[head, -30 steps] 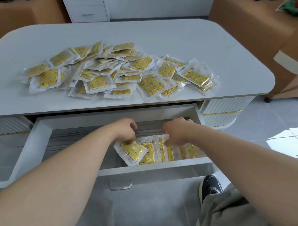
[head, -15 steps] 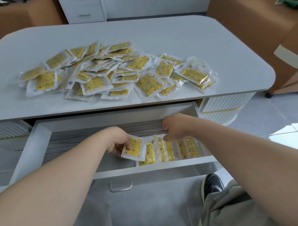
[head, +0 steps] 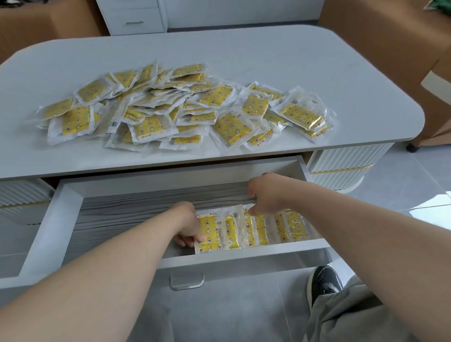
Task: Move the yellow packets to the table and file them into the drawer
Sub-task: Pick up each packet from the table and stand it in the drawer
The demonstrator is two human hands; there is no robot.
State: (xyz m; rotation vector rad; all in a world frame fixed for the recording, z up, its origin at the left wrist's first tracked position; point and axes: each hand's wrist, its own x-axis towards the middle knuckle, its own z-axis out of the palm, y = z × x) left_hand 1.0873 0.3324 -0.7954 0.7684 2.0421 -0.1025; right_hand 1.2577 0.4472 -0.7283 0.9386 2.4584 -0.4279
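Observation:
A heap of yellow packets [head: 183, 113] in clear wrappers lies on the grey table [head: 318, 63]. Below it the white drawer [head: 53, 217] stands pulled out. Several packets [head: 273, 228] stand filed on edge in a row at its front right. My left hand [head: 188, 225] grips the leftmost packet [head: 209, 233] by its left edge, upright against the row. My right hand [head: 268, 194] rests on the tops of the filed packets, fingers curled over them.
The drawer's left half shows bare grey wood-grain floor [head: 118, 217]. A metal handle [head: 187, 280] sits under the drawer front. My shoe [head: 325, 282] and trouser leg are at lower right. Brown cabinets flank the table; a white drawer unit [head: 132, 13] stands behind.
My left hand has swung its packet from tilted and lying to upright against the row's left end. My right hand shifted slightly right along the tops of the filed packets.

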